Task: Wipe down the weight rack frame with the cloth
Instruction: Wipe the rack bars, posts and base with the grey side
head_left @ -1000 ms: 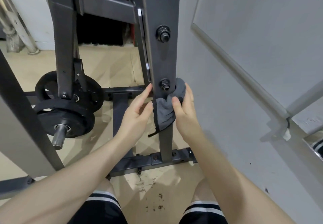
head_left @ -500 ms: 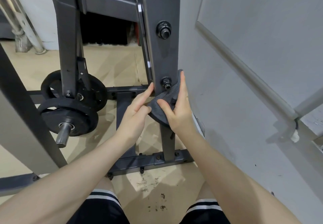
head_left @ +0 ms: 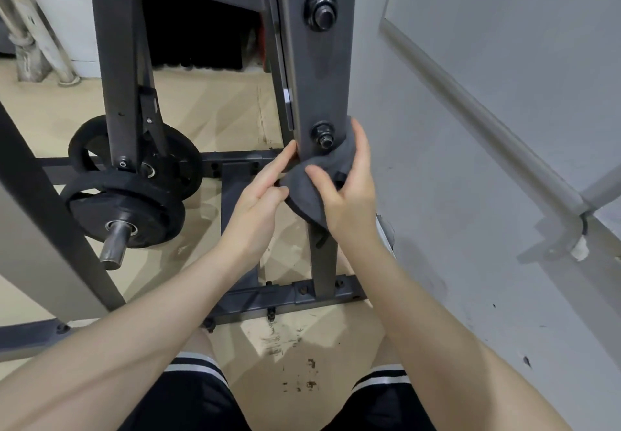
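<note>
Gripping the grey cloth (head_left: 311, 192) against the rack's upright post (head_left: 321, 71) just below its lower bolt (head_left: 323, 134), the right hand (head_left: 349, 192) curls around it while the left hand (head_left: 258, 195) pinches its edge.

A single head-worn view looks forward and steeply down from above and behind the left hand (head_left: 258, 202) and right hand (head_left: 349, 195), with both forearms running in from the bottom edge. It sits close, with the frame upright (head_left: 322, 71) just beyond the hands filling the upper middle. The wide lens takes in floor (head_left: 218, 111) left of the hands and wall (head_left: 487, 128) to their right.
</note>
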Motion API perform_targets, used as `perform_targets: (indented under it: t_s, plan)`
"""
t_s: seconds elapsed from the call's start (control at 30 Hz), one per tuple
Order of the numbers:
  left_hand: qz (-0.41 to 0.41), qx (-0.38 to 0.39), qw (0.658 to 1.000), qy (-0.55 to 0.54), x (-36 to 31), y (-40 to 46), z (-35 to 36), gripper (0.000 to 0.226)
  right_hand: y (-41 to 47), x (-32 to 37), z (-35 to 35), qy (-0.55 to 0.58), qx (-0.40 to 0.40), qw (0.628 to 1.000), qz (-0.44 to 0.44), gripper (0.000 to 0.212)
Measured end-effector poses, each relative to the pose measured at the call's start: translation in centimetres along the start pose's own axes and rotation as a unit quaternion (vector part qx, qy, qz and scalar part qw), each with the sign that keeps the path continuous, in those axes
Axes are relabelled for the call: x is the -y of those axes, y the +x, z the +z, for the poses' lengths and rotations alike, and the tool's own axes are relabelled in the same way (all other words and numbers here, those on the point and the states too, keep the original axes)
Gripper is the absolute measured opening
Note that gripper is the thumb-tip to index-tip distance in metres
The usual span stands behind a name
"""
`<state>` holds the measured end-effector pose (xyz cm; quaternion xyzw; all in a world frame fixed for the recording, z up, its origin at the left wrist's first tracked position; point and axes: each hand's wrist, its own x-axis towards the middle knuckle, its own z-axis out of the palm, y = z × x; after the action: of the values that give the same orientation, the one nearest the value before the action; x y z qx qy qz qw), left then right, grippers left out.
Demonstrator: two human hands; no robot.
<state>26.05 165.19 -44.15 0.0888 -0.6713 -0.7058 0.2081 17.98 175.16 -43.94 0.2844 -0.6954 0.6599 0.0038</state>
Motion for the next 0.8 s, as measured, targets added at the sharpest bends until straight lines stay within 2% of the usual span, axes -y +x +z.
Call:
perform_targets:
  t_s: [0.07, 0.17, 0.3, 0.37, 0.43, 0.53, 0.6, 0.67, 0.73, 0.8]
  plan:
    - [-0.008, 0.003, 1.0, -0.016, 0.4, -0.3, -0.1, 0.054, 0.4, 0.0, 0.3, 0.008, 0.002, 1.0, -0.017, 0.073]
    - [-0.039, 0.002, 0.999, -0.032, 1.3, -0.7, -0.1, 0.048, -0.4, -2.5, -0.5, -0.016, 0.048, 0.998, 0.024, 0.083]
    - [-0.054, 0.001, 0.998, 0.021, 2.9, -1.2, 0.2, 0.043, -1.7, -5.7, -1.9, -0.057, 0.127, 0.987, 0.087, 0.069]
    - [-0.058, 0.009, 0.998, 0.026, 3.2, -1.4, 0.8, 0.043, -1.2, -4.9, -2.0, -0.074, 0.113, 0.988, 0.073, 0.066]
    - [-0.062, -0.004, 0.998, 0.018, 3.4, -1.2, 1.3, 0.045, -0.3, -3.5, -1.7, -0.071, 0.097, 0.992, 0.023, 0.073]
    - [-0.06, -0.037, 0.997, 0.016, 3.8, -0.9, 1.7, 0.046, 0.0, -3.1, -1.9, -0.03, 0.1, 0.994, 0.025, 0.077]
    - [-0.053, -0.039, 0.998, 0.021, 4.2, -0.8, 1.7, 0.05, -0.7, -4.2, -2.3, -0.014, 0.128, 0.989, 0.072, 0.078]
    - [-0.049, -0.037, 0.997, 0.041, 4.7, -0.8, 1.7, 0.06, -1.4, -5.4, -2.8, -0.012, 0.165, 0.98, 0.115, 0.071]
    - [-0.048, -0.02, 0.997, 0.065, 5.1, -0.9, 1.9, 0.079, -1.5, -6.0, -3.2, -0.014, 0.185, 0.975, 0.12, 0.059]
    - [-0.049, -0.01, 0.996, 0.071, 5.4, -1.0, 2.0, 0.089, -1.2, -5.7, -3.2, -0.02, 0.179, 0.978, 0.107, 0.06]
